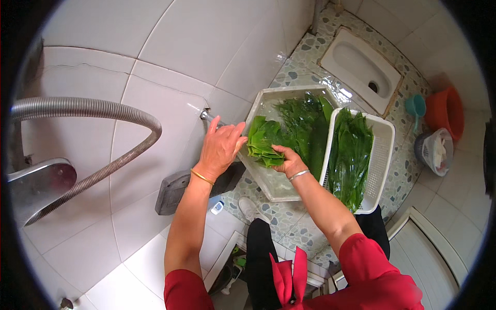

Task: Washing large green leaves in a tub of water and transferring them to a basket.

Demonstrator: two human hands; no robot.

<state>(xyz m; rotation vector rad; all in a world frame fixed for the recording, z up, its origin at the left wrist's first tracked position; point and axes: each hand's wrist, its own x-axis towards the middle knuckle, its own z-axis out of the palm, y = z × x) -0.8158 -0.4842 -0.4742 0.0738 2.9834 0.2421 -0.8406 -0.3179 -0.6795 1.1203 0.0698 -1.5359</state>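
My right hand (290, 162), a band at its wrist, is closed on a bunch of broad green leaves (263, 138). The bunch is at the left side of a pale, many-sided tub (285, 194) that holds water. More long green leaves (305, 121) lie wet in the tub. My left hand (221, 148) is up beside the wall, holding nothing I can see, with its fingers apart. Just beyond its fingertips a metal tap (211, 118) comes out of the tiles; whether they touch is unclear. Right of the tub, a white slotted basket (383, 155) carries long flat leaves (352, 155).
A squat toilet (361, 67) lies in the pebble-patterned floor beyond the tub. An orange bucket (445, 114), a teal dipper (416, 106) and a lined bin (435, 151) stand at the right. A metal hose (139, 121) loops at the left, above a dark grey ledge (173, 191).
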